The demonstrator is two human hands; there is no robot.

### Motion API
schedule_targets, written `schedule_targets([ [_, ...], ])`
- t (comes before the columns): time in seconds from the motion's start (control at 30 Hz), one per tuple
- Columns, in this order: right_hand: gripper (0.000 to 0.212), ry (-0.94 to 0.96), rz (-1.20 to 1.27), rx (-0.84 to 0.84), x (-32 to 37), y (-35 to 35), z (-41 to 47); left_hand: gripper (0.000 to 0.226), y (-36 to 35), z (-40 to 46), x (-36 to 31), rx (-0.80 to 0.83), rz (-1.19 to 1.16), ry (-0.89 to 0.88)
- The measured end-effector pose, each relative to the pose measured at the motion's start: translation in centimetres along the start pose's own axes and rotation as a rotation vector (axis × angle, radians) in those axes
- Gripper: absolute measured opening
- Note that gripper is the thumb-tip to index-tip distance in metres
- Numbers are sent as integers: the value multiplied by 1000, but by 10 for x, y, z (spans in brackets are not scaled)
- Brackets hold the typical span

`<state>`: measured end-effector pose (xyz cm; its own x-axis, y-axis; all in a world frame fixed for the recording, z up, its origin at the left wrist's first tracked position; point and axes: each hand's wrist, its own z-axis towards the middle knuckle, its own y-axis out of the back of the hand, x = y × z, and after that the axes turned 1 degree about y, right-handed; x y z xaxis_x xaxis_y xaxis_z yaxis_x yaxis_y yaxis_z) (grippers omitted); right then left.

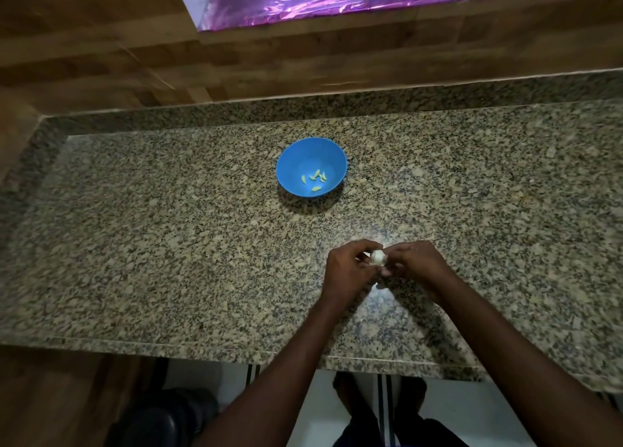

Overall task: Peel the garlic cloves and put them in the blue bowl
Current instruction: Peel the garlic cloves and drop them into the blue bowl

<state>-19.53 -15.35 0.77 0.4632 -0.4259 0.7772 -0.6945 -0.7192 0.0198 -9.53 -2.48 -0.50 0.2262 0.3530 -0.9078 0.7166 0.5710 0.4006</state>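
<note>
**Two hands work at a piece of garlic over a stone counter**

Fingers point(362, 249) of both hands are curled inward and meet around a small white piece of garlic point(479, 257), pinching it between them just above the countertop. The left hand point(349, 271) closes on it from the left side, and the right hand point(416, 264) closes on it from the right; the fingertips of the two hands touch or nearly touch beneath the garlic. Only the top of the garlic shows, rounded and pale, so whether it is a whole bulb or a few cloves cannot be told. Both bare forearms reach in from the lower edge of the view.

Farther back on the speckled granite countertop point(168, 244), well apart from the hands, stands a round blue bowl point(303, 158). Inside it, near the front of the bowl's floor, lie several small pale peeled cloves point(316, 176), close together.

Behind the counter runs a wooden wall point(101, 58), and above it a shiny purple surface point(337, 1) catches the light. Below the counter's front edge, a pale floor and the person's feet are dimly visible.
</note>
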Motion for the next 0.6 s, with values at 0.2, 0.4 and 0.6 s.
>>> schedule_targets([
  [0.2,14,-63,216,-28,-6,0,-1,35,-1,-1,-6,-55,-63,98],
  [0.4,11,-18,113,-96,-17,17,-2,46,-1,12,18,-110,365,22],
  [0.6,18,-4,99,-91,-24,31,-10,63,-11,-6,14,-177,666,-117],
])
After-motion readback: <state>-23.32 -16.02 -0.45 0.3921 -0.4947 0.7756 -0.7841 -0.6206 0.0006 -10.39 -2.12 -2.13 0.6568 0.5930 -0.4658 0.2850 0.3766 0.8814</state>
